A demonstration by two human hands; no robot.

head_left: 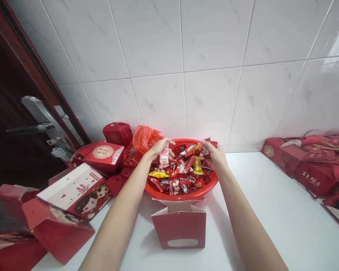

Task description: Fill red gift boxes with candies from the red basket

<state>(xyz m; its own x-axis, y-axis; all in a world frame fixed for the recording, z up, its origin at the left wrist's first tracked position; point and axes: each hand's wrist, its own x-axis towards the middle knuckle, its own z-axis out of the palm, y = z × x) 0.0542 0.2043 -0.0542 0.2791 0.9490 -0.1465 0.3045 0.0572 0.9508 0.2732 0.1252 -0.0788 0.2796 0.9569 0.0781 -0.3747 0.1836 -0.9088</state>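
Note:
Both hands are over a red plastic basket [183,195] heaped with wrapped candies, mostly red with a few yellow ones. At its left side, my left hand [161,148] is closed on a pink-and-white wrapped candy [164,156]. Across from it, my right hand [214,155] has its fingers bent around a dark red wrapped candy [206,150] near the right rim. Between my forearms stands a red paper box [179,226], its top flaps open toward the basket. What lies inside this box is hidden.
Folded red gift boxes [81,188] are piled at the left, beside a door with a metal handle [39,116]. An orange-red plastic bag [147,138] lies behind the basket. More red boxes [313,162] lie at the right against the tiled wall [209,101].

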